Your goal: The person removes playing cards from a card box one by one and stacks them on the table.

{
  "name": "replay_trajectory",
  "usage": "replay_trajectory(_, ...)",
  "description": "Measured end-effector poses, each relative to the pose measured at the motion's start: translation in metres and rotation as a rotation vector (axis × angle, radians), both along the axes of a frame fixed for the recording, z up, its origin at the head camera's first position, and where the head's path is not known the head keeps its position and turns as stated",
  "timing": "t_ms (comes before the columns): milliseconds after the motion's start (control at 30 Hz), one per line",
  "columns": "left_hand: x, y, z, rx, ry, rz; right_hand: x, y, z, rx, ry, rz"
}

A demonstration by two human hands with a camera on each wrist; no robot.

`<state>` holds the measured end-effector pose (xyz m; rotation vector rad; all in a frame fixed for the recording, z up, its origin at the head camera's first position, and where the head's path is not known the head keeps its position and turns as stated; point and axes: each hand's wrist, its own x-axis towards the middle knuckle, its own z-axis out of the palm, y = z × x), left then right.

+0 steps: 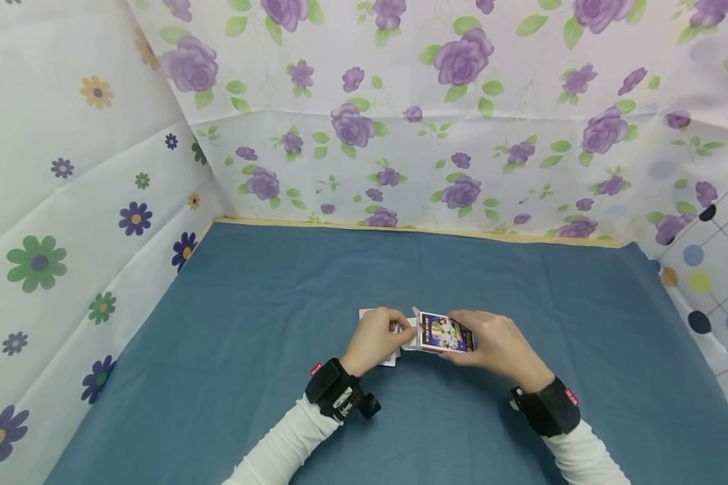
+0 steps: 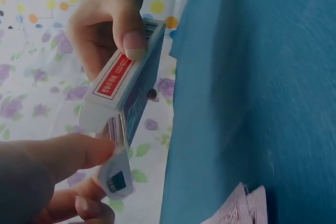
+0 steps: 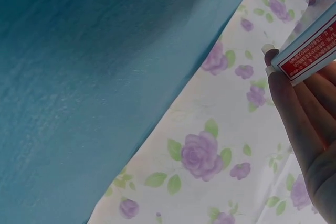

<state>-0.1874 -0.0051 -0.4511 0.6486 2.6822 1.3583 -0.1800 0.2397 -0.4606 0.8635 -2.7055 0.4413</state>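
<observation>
My right hand [image 1: 494, 340] grips a small card box [image 1: 445, 333] by its far end, its thumb along one edge. The box has a dark purple printed face with a gold trophy-like picture, and a red label on its narrow side. Its near end stands open, with a white end flap [image 2: 116, 178] folded out. My left hand [image 1: 376, 337] is at this opening, with the thumb at the mouth and curled fingers behind the flap, pinching there. Edges of what look like cards show inside the mouth. A few loose playing cards [image 1: 389, 362] lie on the cloth under my left hand, partly hidden by it.
A blue cloth [image 1: 267, 289] covers the table. Flowered white sheeting [image 1: 400, 162] rises behind it, with more sheeting on the left [image 1: 85, 222] and dotted sheeting [image 1: 712, 283] on the right. Black camera straps [image 1: 334, 391] are on both wrists.
</observation>
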Motion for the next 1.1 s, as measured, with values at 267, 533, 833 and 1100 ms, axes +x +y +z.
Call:
replay_trajectory(267,-0.004,-0.001,0.002,0.056,-0.168,-0.034,0.001,-0.001,0.003,-0.004,-0.003,0.003)
replay_trajectory(533,-0.007,-0.002,-0.003,0.075,-0.253,-0.050,0.002,-0.001,0.004,-0.005,-0.012,0.004)
replay_trajectory(833,-0.011,-0.004,-0.009,0.262,-0.528,-0.090,0.004,-0.001,0.005,-0.029,0.021,0.030)
replay_trajectory(1100,-0.011,-0.002,-0.005,0.233,-0.474,-0.045,0.007,-0.003,0.008,-0.052,0.052,0.063)
